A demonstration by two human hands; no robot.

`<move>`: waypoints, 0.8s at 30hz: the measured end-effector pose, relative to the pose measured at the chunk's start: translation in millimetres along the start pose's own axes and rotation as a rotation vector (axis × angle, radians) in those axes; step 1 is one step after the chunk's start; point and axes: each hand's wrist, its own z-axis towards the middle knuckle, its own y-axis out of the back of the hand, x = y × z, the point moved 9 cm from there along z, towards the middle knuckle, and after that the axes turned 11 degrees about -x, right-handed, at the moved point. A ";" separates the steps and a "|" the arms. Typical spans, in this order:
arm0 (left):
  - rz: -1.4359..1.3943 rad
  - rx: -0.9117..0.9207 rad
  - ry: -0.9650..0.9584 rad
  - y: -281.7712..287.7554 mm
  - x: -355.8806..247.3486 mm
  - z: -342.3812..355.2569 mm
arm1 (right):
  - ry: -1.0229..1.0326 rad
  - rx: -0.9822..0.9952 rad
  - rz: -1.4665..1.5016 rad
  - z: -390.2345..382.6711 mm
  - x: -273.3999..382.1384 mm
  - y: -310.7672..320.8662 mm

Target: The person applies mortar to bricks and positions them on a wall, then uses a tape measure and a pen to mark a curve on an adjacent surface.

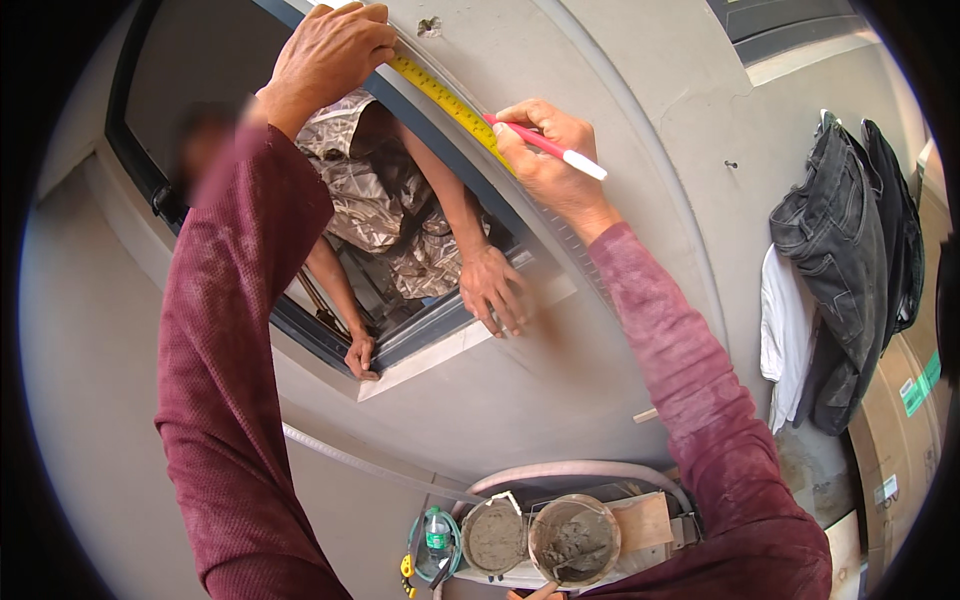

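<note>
My left hand (pixel 335 62) is raised to the upper window edge, its fingers curled over the end of a yellow tape measure blade (pixel 450 104). The blade slants down to the right along the wall beside the dark window frame (pixel 470 190). My right hand (pixel 552 160) grips a red marker pen (pixel 535 138) with a white end. The pen's red end points at the blade, and my right fingers rest by its lower part. Below that hand, a faint line of tick marks runs along the wall. The tape's case is not clearly visible.
Inside the window, a person in a camouflage shirt (pixel 370 170) has one hand (pixel 492 290) on the sill, blurred. Below stand a bucket of grey mortar (pixel 575 540), another mortar bucket (pixel 494 537) and a bottle (pixel 437 532). Clothes (pixel 835 270) hang right, above cardboard boxes (pixel 905 440).
</note>
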 end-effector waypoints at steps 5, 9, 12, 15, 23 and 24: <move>0.003 -0.006 0.000 -1.6 0.0 -0.2 | 0.011 0.002 -0.006 0.9 0.3 0.8; 0.008 0.008 -0.001 -2.4 -0.8 3.8 | 0.041 -0.007 -0.004 2.3 -2.6 1.7; 0.002 -0.023 -0.005 -3.5 -1.6 1.1 | 0.002 0.014 -0.018 0.4 -3.7 1.5; -0.007 -0.034 -0.013 1.2 -1.2 -0.7 | 0.062 -0.089 -0.038 2.2 7.0 8.2; -0.244 -0.075 -0.027 72.0 -48.6 -38.8 | 0.122 -0.005 -0.066 2.5 20.9 48.7; -0.313 -0.072 -0.003 84.4 -66.7 -52.9 | 0.169 0.050 -0.102 -0.3 21.1 51.8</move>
